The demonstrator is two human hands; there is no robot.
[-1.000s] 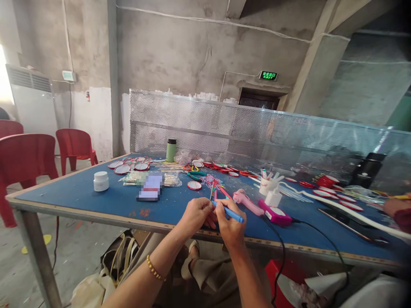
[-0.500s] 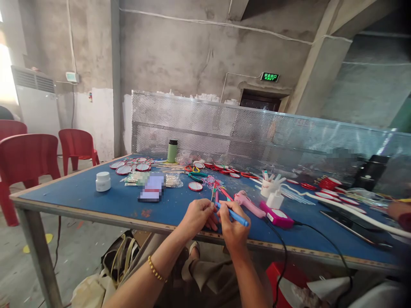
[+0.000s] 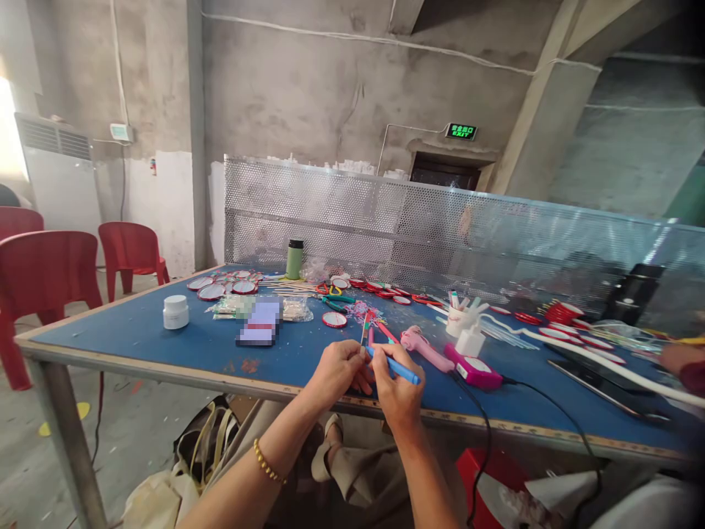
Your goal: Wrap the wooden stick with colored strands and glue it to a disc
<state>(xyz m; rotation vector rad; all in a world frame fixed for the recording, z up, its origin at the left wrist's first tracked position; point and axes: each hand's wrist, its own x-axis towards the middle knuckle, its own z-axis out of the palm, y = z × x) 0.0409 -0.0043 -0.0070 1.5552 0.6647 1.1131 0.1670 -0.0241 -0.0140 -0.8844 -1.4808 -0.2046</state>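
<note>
My left hand (image 3: 337, 369) is closed in a pinch around a thin, pale stick (image 3: 364, 334) with a red and green upper part, held upright near the table's front edge. In my right hand (image 3: 399, 393) is a blue pen-shaped tool (image 3: 405, 372), gripped as one writes, its end meeting the stick by the left fingertips. The exact contact point is too small to make out. Just beyond the hands lie pink and red pen-like sticks (image 3: 388, 333) and a tangle of pink and white strips (image 3: 363, 311). A round red-rimmed disc (image 3: 334, 319) rests close by.
To the right are a pink handheld tool (image 3: 427, 351), a magenta box (image 3: 476, 369) with a cable, a white bottle (image 3: 470, 342) and a cup of sticks (image 3: 457, 321). On the left stand a phone (image 3: 260, 321) and a white jar (image 3: 175, 313). Pliers (image 3: 337, 303) lie behind.
The right hand and blue tool have shifted slightly left, closer to the left hand. Both hands keep their grips, and the view has moved a little.
</note>
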